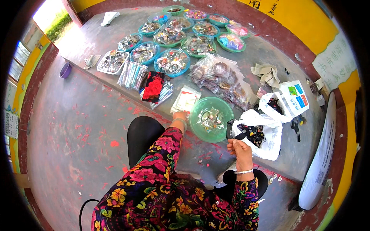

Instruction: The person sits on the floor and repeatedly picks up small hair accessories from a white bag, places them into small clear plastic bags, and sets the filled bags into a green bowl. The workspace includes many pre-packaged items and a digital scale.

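Note:
My left hand (179, 116) reaches forward to the near edge of a stack of small clear plastic bags (185, 99). Its fingers look closed on a bag there, partly hidden. My right hand (240, 151) is closed, thumb and fingers pinching a black strap-like band (230, 131) that stands up from the fingertips. Between the hands sits a green plastic basin (200, 134) with several small bagged trinkets (212, 118) in it. Just beyond my right hand lies an open white plastic bag (270, 144) holding a tangle of black bands (252, 133).
Several basins (172, 62) of packaged trinkets spread over the raised floor ahead. Nearer are a heap of bagged beads (221, 79), a red and black cloth pouch (152, 86) and a beige cloth (266, 74). A step edge (111, 92) crosses the floor; a purple bowl (65, 70) stands at left.

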A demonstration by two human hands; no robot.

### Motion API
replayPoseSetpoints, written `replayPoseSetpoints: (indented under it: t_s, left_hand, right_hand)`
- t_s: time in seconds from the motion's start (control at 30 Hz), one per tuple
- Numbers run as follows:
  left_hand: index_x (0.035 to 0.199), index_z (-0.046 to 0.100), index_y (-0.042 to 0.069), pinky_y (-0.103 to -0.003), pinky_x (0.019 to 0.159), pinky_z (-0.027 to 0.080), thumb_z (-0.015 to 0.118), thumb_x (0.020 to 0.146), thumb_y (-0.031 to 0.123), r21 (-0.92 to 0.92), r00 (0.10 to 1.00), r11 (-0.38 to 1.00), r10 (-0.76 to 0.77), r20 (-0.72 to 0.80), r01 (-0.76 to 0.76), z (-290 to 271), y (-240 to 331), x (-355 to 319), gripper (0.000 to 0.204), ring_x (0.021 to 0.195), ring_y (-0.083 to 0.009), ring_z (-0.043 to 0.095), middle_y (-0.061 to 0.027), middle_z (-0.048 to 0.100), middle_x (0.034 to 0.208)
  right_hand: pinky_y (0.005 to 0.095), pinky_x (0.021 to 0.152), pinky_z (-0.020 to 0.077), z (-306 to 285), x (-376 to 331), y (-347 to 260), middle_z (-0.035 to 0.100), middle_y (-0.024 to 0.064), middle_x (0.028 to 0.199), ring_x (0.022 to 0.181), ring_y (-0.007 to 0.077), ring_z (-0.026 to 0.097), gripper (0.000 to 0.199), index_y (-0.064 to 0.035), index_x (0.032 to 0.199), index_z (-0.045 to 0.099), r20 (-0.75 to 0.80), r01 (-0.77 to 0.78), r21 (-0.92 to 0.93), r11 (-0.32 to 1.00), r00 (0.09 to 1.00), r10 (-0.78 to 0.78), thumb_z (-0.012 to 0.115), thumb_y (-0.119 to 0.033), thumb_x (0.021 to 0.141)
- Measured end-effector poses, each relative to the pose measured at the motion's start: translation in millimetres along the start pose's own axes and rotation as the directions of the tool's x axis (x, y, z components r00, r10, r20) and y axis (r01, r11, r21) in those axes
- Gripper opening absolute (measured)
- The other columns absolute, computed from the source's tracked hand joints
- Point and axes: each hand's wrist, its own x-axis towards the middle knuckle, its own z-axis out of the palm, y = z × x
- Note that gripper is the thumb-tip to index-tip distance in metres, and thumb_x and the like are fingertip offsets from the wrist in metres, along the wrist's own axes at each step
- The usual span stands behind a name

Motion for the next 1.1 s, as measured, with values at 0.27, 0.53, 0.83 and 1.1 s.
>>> replayPoseSetpoints:
  t_s: [0.27,0.53,0.83,1.1]
  left_hand:
    - [0.076,0.055,0.004,-0.030,0.050,0.042,0.055,0.072,0.011,-0.562,0.931,0.761,0.153,-0.332,-0.326,0.7,9.5,-19.2,0.008,0.058,-0.0166,0.055,-0.0063,0.058,0.069]
    - [0.073,0.050,0.008,-0.026,0.051,0.038,0.054,0.071,0.006,-0.881,0.904,0.308,0.349,-0.247,-0.359,-40.9,69.8,-136.8,0.004,0.056,-0.0115,0.048,-0.0014,0.052,0.063]
    - [0.067,0.049,0.009,-0.023,0.054,0.038,0.055,0.075,0.002,-0.861,0.604,0.405,0.782,0.153,-0.306,-27.4,42.6,-276.5,0.013,0.057,-0.0095,0.048,0.0000,0.052,0.065]
    - [0.070,0.049,0.009,-0.017,0.052,0.035,0.057,0.078,0.005,-0.744,0.494,0.561,0.793,0.357,-0.363,-22.7,1.0,-313.1,0.012,0.058,-0.0042,0.046,0.0031,0.052,0.068]
  right_hand:
    - [0.0206,0.055,0.0425,4.4,4.4,2.5,0.063,0.0049,0.075,0.065,0.0088,0.056,0.023,0.0003,0.092,0.063,0.064,-0.014,-0.025,1.000,0.998,0.015,0.051,-0.018,0.087]
    - [0.0208,0.054,0.0420,2.6,6.1,13.5,0.062,0.0035,0.074,0.063,0.0089,0.056,0.023,-0.0015,0.092,0.063,0.075,-0.014,-0.052,0.999,0.997,0.018,0.052,-0.020,0.087]
    - [0.0208,0.052,0.0424,-3.5,9.9,17.9,0.061,0.0027,0.075,0.064,0.0093,0.056,0.029,-0.0034,0.096,0.060,-0.057,0.002,0.171,0.985,0.998,0.008,0.055,-0.030,0.085]
    - [0.0206,0.050,0.0395,-6.3,-1.2,19.0,0.060,0.0021,0.069,0.057,0.0094,0.054,0.016,-0.0050,0.082,0.060,-0.061,0.091,0.322,0.942,0.995,-0.076,0.062,-0.020,0.080]
